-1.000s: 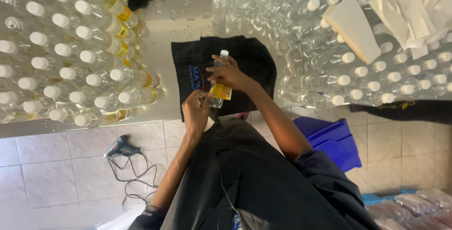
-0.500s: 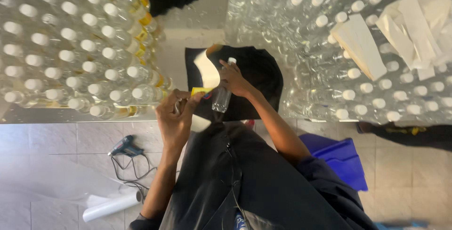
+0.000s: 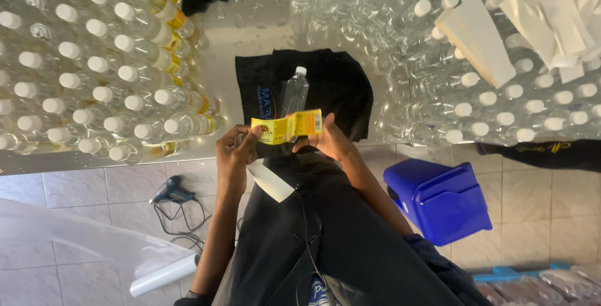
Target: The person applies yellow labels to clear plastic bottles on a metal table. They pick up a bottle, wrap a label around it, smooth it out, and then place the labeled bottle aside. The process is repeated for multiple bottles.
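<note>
A yellow label (image 3: 287, 127) is held stretched between the two hands — its left end pinched by the left hand (image 3: 236, 151), its right end pinched by the right hand (image 3: 327, 140) — so that its long axis runs side to side. Just beyond it, on a black cloth (image 3: 338, 81) spread over the counter (image 3: 219, 62), a clear bottle (image 3: 293, 95) lies unheld (cap pointing away from the person), its length set nearly crosswise to the label, about equally near both hands.

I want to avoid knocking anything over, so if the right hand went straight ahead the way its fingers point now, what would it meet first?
Probably the clear bottle lying on the black cloth. The right hand holds one end of the yellow label, just short of the bottle's base, though depth is hard to judge.
</note>
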